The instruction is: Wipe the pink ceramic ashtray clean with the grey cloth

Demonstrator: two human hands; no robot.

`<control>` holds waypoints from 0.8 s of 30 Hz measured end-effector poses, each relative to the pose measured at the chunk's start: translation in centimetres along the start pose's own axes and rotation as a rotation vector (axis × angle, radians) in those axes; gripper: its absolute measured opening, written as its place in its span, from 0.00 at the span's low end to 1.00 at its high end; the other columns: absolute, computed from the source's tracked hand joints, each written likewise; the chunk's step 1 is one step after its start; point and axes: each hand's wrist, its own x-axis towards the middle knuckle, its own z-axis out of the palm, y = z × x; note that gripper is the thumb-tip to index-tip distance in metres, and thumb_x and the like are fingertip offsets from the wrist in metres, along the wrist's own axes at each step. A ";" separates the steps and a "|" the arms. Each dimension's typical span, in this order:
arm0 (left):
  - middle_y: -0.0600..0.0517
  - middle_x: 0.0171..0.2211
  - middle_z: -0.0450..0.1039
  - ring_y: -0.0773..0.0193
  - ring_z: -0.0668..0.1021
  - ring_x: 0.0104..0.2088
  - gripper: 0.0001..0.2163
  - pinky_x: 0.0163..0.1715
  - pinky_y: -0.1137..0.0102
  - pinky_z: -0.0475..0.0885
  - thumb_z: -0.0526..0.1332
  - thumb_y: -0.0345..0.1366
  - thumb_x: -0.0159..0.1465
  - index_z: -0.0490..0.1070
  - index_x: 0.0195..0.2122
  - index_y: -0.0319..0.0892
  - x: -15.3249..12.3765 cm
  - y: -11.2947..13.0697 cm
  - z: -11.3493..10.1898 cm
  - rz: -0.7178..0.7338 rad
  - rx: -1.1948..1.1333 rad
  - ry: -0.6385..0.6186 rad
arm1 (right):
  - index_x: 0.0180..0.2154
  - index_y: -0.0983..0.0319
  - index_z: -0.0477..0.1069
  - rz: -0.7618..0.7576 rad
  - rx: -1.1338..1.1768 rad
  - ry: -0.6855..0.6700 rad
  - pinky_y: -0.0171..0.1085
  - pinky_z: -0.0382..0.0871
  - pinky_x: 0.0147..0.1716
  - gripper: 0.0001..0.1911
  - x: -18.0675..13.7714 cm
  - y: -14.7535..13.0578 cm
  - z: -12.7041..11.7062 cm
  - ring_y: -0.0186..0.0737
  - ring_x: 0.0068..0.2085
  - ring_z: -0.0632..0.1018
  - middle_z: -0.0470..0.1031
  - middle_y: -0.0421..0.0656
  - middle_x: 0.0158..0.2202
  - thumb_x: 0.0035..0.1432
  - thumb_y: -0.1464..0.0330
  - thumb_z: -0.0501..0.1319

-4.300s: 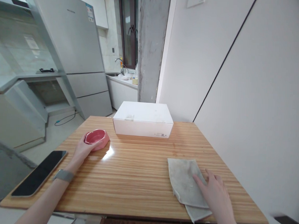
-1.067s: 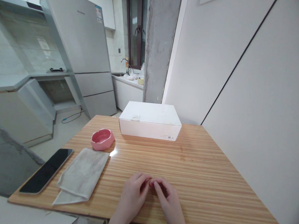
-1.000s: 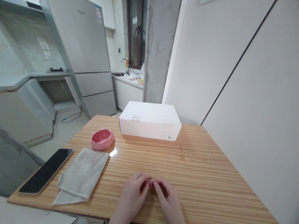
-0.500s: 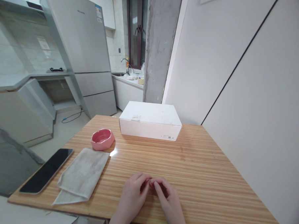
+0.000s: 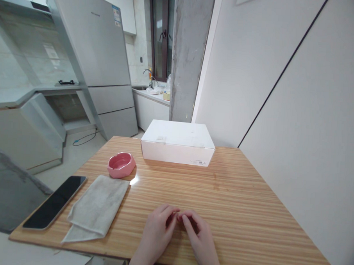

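Observation:
Near the front edge of the wooden table [image 5: 238, 213], my left hand [image 5: 158, 227] and my right hand [image 5: 199, 232] meet at the fingertips. The fingers of both are curled and closed, thumbs pressed toward the index fingers. Whatever sits between the fingertips, if anything, is too small and hidden to make out. Left of my hands lies a folded grey cloth [image 5: 99, 207], flat on the tabletop and apart from them. Behind the cloth stands a pink ashtray [image 5: 121, 169] with notches in its rim.
A closed white box [image 5: 177, 152] stands at the table's far side. At the left edge lies a phone [image 5: 55, 201], screen dark. A white wall [image 5: 297, 126] runs along the right side. Beyond the table are a tall fridge [image 5: 95, 47] and a sink counter [image 5: 155, 102].

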 end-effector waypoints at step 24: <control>0.50 0.37 0.77 0.61 0.78 0.39 0.11 0.40 0.69 0.71 0.54 0.30 0.66 0.75 0.41 0.45 -0.1 0.3 -0.1 0.009 0.010 0.007 | 0.34 0.59 0.76 -0.014 -0.021 0.016 0.37 0.72 0.42 0.15 0.0 -0.4 0.0 0.44 0.39 0.80 0.81 0.46 0.37 0.64 0.58 0.56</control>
